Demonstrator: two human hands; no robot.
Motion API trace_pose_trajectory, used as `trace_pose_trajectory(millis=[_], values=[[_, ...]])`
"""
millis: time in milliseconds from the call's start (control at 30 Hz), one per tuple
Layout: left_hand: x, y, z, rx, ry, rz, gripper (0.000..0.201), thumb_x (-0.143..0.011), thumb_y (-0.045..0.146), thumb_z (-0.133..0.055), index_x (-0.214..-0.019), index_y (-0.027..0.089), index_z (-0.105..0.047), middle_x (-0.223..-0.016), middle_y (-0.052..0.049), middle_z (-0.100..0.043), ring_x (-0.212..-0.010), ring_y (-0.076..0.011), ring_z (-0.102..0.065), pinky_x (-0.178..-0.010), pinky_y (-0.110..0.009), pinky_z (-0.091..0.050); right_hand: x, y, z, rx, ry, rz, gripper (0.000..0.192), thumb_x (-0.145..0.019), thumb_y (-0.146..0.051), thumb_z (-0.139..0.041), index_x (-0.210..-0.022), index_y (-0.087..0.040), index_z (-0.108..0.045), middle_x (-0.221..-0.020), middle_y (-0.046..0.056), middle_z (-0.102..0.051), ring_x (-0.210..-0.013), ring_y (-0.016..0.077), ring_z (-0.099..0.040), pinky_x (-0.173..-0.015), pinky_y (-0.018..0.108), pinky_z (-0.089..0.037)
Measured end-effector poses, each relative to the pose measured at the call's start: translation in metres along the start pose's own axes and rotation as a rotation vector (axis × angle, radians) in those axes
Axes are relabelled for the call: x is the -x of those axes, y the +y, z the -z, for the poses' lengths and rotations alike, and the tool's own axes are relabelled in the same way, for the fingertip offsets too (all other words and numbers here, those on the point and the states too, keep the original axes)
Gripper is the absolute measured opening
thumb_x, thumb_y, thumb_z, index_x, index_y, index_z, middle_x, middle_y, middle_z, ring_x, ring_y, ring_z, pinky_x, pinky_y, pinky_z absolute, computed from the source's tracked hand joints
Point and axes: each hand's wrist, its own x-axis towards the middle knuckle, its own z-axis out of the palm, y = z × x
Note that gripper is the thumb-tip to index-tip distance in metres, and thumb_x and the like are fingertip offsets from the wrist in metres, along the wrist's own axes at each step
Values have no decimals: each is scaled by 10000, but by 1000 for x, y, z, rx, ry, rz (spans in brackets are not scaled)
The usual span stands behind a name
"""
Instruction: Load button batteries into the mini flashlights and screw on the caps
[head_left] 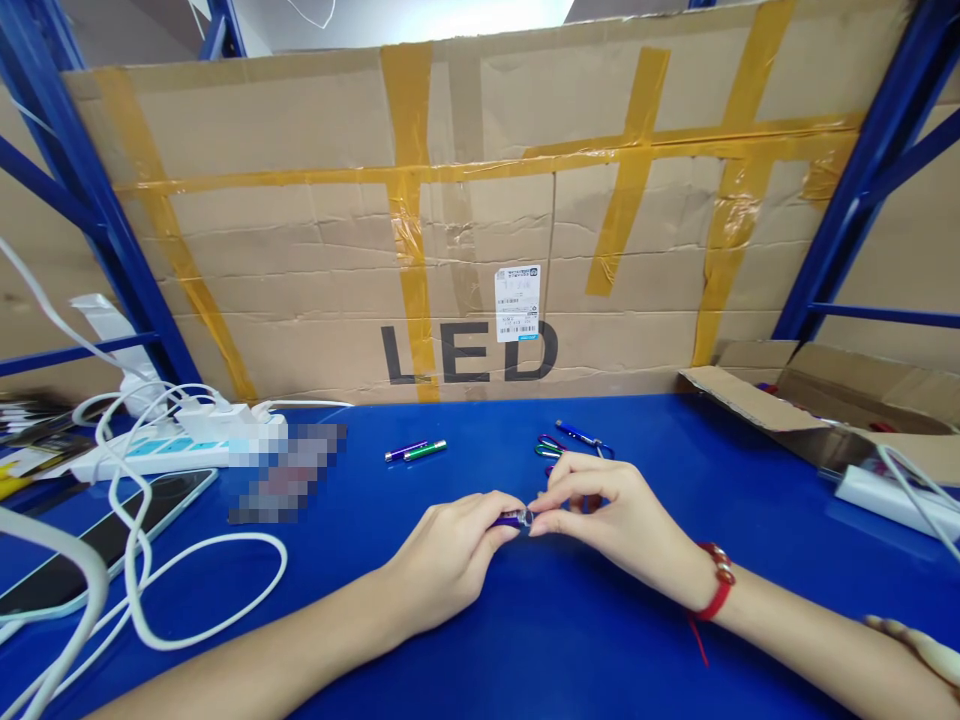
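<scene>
My left hand (pixel 448 553) grips a small purple mini flashlight (pixel 511 519) just above the blue table. My right hand (pixel 609 518), with a red bead bracelet at the wrist, pinches the silver front end of the same flashlight with its fingertips. A purple and a green mini flashlight (pixel 415 451) lie side by side on the table beyond my left hand. Behind my right hand lie a blue flashlight (pixel 579 434) and a few coloured carabiner clips (pixel 550 447), partly hidden by my fingers.
A taped cardboard sheet marked LED (pixel 480 250) walls the back. A white power strip (pixel 161 447), looping white cables (pixel 202 570) and a phone (pixel 97 545) lie left. An open cardboard box (pixel 817 410) and a white device (pixel 892 495) sit right. Blue rack posts flank both sides.
</scene>
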Motion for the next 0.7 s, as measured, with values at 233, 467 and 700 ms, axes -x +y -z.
trace_pose_trajectory(millis=[233,467,700], values=[[3,0,-1,68,-33,-16,145,-914,171,-361,-979,198,-488,-950,-11,-618,-860,-125,-591,-754,-214,-451,1,-1,-2,-83,-60,-98,263,-679,-450,-716,-655,-188,-707,-662,24,-580,-569,103,-475,-505,224,-362],[5,-4,-5,49,30,-92,78,-909,165,-370,-873,181,-437,-890,-42,-613,-847,-145,-604,-733,-230,-472,5,-9,-4,-80,-65,-196,262,-694,-429,-704,-633,-175,-700,-650,29,-570,-554,102,-462,-505,232,-353],[5,-7,-7,-54,99,-210,128,-911,162,-372,-833,168,-473,-776,-37,-591,-710,-142,-570,-639,-231,-457,3,-3,-7,-338,-215,-461,323,-588,-440,-765,-599,-132,-670,-593,4,-530,-435,60,-398,-413,212,-302]])
